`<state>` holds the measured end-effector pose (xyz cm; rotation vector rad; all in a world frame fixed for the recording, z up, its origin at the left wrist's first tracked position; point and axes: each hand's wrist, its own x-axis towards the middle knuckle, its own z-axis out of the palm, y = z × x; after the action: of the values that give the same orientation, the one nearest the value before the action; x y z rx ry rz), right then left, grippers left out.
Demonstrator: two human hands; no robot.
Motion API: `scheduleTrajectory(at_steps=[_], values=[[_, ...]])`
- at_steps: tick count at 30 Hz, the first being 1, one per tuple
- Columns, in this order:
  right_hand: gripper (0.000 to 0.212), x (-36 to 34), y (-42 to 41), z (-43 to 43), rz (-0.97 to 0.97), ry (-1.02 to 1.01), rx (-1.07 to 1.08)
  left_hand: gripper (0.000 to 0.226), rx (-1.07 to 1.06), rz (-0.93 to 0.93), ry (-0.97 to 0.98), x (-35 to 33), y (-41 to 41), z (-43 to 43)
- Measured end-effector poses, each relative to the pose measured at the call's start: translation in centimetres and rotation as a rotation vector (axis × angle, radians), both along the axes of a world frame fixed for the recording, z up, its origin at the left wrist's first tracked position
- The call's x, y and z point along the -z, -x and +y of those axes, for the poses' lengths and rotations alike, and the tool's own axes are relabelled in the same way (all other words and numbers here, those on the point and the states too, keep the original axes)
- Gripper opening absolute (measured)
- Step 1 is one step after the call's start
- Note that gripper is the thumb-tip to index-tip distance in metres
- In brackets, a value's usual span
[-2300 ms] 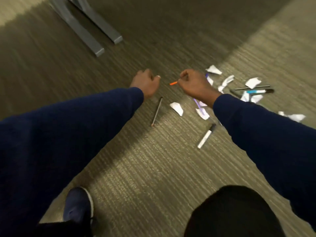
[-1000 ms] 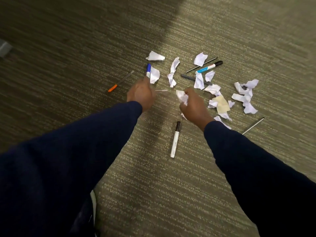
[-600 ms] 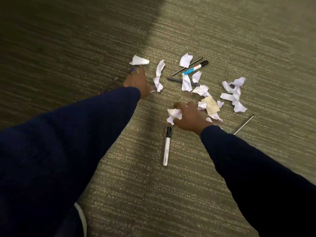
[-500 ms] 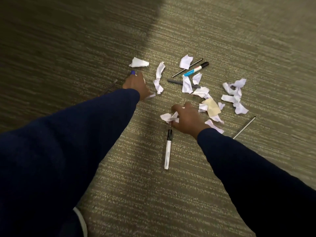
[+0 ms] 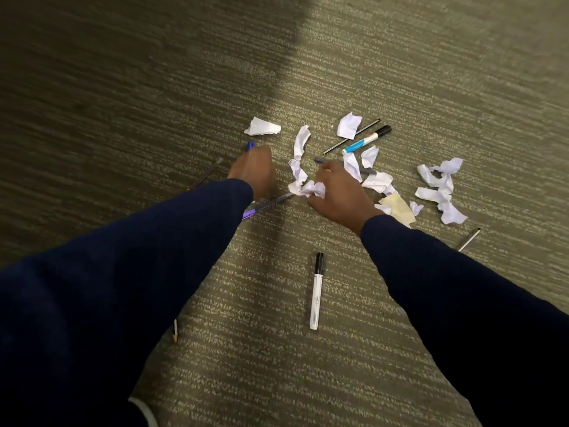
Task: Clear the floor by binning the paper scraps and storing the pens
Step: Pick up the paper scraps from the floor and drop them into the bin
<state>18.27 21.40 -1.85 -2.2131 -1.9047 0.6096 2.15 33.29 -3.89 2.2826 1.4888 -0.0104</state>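
My right hand [image 5: 338, 195] is closed around a crumpled white paper scrap [image 5: 314, 189] just above the carpet. My left hand [image 5: 254, 172] is curled over a blue-capped pen [image 5: 251, 145], of which only the tip shows past the fingers. A purple pen [image 5: 271, 203] lies slanted beside my left wrist. Several more white scraps [image 5: 437, 186] are strewn beyond and to the right of my hands, along with a yellowish scrap [image 5: 397, 206]. A white marker with a black cap [image 5: 316, 291] lies between my forearms.
A blue-and-white marker [image 5: 366, 139], a thin black pen [image 5: 351, 136] and a grey pen [image 5: 368, 171] lie among the far scraps. An orange-tipped pen [image 5: 204, 177] lies left of my left hand. A thin pen [image 5: 468, 239] is at the right, a pencil [image 5: 175, 331] by my left sleeve.
My right hand has gathered a paper scrap and moved it up toward the strip of scraps. My left hand stayed over the blue-capped pen. The view shifted slightly.
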Motion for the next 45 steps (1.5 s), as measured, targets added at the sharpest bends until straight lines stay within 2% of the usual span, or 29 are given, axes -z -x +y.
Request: scheduleTrajectory(at_steps=[5,10,14,22,26,30,35,38,42,45], values=[[0.042,-0.5,2.2,4.4,-0.087,0.009,-0.116,0.024,-0.061,-0.081,-0.021,-0.5,0.3,1.3],[0.050,0.0,3.2,5.9,-0.189,0.160,-0.205,0.029,-0.031,-0.098,-0.044,-1.3,0.3,3.8],[0.043,0.7,3.5,5.1,-0.162,0.144,-0.147,0.018,-0.001,-0.122,-0.054,-1.8,-0.8,5.2],[0.044,2.2,3.1,2.9,-0.054,0.096,-0.002,0.028,0.142,0.091,-0.151,-0.9,-2.2,6.4],[0.041,1.8,3.0,2.5,0.040,0.118,0.088,0.028,0.128,0.094,-0.181,-0.2,-1.8,6.2],[0.023,0.8,2.3,2.2,0.159,0.099,0.262,0.025,0.010,-0.080,-0.085,-0.6,-1.0,6.1],[0.037,-2.8,3.7,2.0,0.366,0.050,0.483,0.024,-0.198,-0.373,0.102,-4.1,1.2,2.8],[0.030,-6.1,6.1,1.1,0.509,0.065,0.539,0.026,-0.298,-0.435,0.225,-6.8,3.0,-0.7],[0.021,-12.0,10.6,-1.7,0.506,0.151,0.425,0.026,-0.468,-0.554,0.298,-12.8,7.7,-6.6],[0.030,-16.7,14.6,-4.5,0.586,0.213,0.331,0.031,-0.599,-0.586,0.319,-18.0,12.4,-11.8]])
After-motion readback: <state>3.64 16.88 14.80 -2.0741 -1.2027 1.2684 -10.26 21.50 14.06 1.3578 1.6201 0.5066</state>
